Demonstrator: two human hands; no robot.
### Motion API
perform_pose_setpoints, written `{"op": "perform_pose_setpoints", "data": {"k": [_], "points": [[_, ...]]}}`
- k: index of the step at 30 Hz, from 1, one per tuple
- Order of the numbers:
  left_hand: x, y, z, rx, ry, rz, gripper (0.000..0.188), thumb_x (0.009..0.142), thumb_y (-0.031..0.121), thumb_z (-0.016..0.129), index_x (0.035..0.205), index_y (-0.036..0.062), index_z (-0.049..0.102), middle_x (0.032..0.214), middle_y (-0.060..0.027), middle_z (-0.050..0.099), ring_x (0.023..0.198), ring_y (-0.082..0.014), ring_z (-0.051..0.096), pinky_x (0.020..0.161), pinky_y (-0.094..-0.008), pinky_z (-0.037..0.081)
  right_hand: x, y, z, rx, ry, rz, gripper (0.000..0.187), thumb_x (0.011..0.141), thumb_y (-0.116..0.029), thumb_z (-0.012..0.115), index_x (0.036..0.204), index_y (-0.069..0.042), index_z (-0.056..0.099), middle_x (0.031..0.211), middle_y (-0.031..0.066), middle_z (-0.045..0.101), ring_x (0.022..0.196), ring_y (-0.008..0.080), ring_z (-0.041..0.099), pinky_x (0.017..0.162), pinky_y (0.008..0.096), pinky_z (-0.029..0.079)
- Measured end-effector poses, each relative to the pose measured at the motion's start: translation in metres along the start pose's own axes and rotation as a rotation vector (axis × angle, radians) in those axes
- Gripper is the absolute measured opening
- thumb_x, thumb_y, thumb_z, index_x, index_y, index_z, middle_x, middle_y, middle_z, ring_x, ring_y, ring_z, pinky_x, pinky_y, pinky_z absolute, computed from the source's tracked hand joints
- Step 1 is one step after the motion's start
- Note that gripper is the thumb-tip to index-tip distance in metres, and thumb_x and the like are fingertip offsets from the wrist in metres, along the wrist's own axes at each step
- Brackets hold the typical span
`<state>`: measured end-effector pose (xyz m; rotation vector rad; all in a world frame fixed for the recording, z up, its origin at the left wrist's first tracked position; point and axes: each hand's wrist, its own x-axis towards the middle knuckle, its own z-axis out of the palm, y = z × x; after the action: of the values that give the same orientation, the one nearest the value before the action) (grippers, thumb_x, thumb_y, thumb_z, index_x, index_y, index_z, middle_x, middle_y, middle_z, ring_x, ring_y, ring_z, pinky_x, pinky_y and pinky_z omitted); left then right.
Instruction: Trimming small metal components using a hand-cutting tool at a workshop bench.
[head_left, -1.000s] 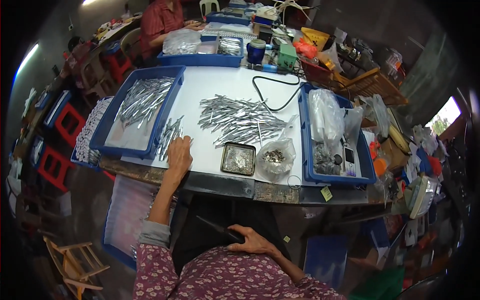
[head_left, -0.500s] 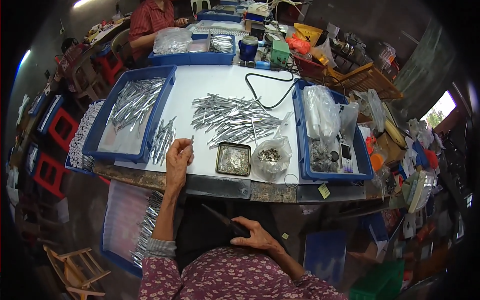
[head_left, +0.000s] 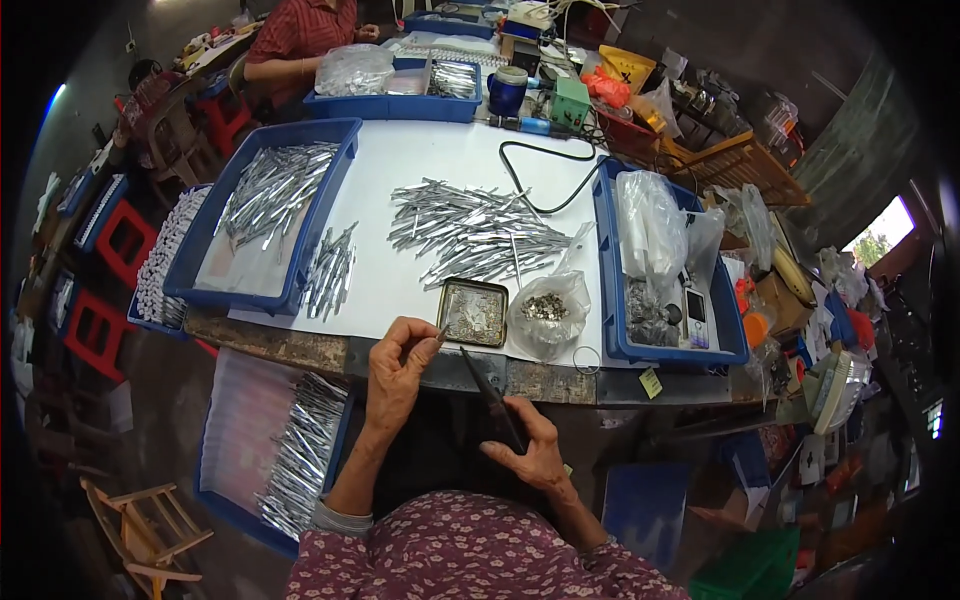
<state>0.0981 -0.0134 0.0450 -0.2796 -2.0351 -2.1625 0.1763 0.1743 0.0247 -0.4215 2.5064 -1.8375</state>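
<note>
My left hand (head_left: 396, 372) is closed in a pinch at the table's front edge. A small, thin dark piece sticks out from its fingertips; its kind is too small to make out. Lower and to the right, my right hand (head_left: 533, 447) grips a slim, dark, pointed tool (head_left: 484, 385) whose tip angles up and left toward the left fingertips, apart from them. Just beyond is a square metal tin (head_left: 442, 302) holding tiny metal bits. Beside it a clear plastic bag (head_left: 570, 322) holds small metal parts. A large pile of silvery metal strips (head_left: 470, 230) lies farther back.
A smaller strip pile (head_left: 330, 272) lies beside a blue tray (head_left: 350, 150) of strips at left. At right, another blue tray (head_left: 610, 300) contains plastic bags. A black cable (head_left: 510, 175) curves across the table. Beneath the edge sits a strip-filled tray (head_left: 215, 485). A person (head_left: 300, 45) sits at far left.
My left hand has come from beside the smaller strip pile toward me and right, near the tin. The right hand has raised the pointed tool toward it.
</note>
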Motion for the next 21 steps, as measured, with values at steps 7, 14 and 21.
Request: {"op": "perform_pose_setpoints", "data": {"k": [7,14,21], "points": [[-0.012,-0.004,0.010,-0.335,-0.088,-0.178,0.013,0.087,0.012,0.056,0.089,-0.0002,0.055,0.068,0.0024,0.051,0.055,-0.0017,0.042,0.050,-0.0154,0.033,-0.002,0.007,0.002,-0.159,0.166,-0.160,0.048,0.066,-0.015,0.074,0.104,0.001,0.050,0.088,0.0099,0.053,0.079,0.0185,0.053,0.071,0.0278,0.043],[-0.020,-0.002,0.011,-0.572,-0.166,-0.283,0.012,0.086,0.013,0.056,0.087,0.0008,0.054,0.067,0.0027,0.050,0.054,-0.0028,0.041,0.049,-0.0155,0.032,-0.001,0.005,0.004,-0.230,0.203,-0.198,0.047,0.065,-0.012,0.074,0.103,0.002,0.049,0.088,0.0132,0.053,0.077,0.0232,0.055,0.069,0.0301,0.044],[-0.023,-0.001,0.007,-0.585,-0.185,-0.279,0.012,0.087,0.014,0.056,0.087,0.0014,0.054,0.068,0.0019,0.051,0.054,-0.0029,0.041,0.049,-0.0151,0.031,0.002,0.006,0.007,-0.265,0.218,-0.245,0.049,0.064,-0.012,0.074,0.103,0.002,0.049,0.088,0.0144,0.053,0.077,0.0257,0.055,0.069,0.0316,0.044]]}}
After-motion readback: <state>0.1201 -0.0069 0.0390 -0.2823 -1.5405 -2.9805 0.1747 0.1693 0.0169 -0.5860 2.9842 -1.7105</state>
